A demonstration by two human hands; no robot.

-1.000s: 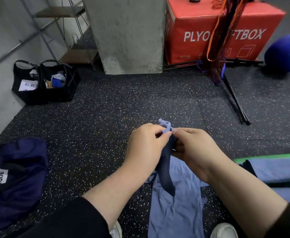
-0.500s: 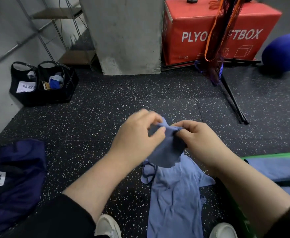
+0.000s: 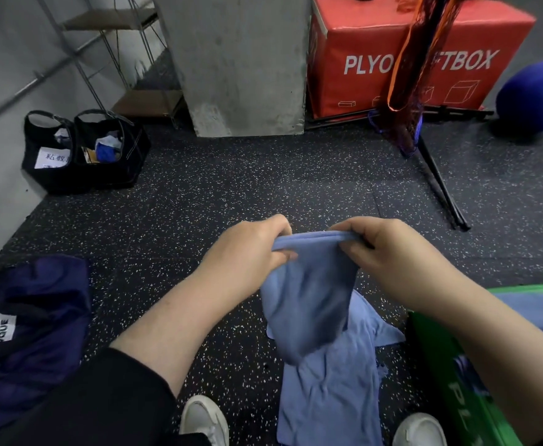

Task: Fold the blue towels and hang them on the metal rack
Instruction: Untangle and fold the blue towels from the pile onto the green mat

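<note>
A light blue towel hangs in front of me above the dark speckled floor, its lower part trailing down between my shoes. My left hand pinches the left end of its top edge. My right hand pinches the right end, so the edge runs taut between them. More blue towel lies on a green box at the right. A metal shelf rack stands at the back left by the wall.
Two black bags sit at the left wall. A dark navy bag lies at my near left. A concrete pillar, a red plyo box, a blue ball and a black stand with netting fill the back.
My hands have drawn apart along the towel's top edge. The bunched towel has opened out into a wider hanging sheet between them.
</note>
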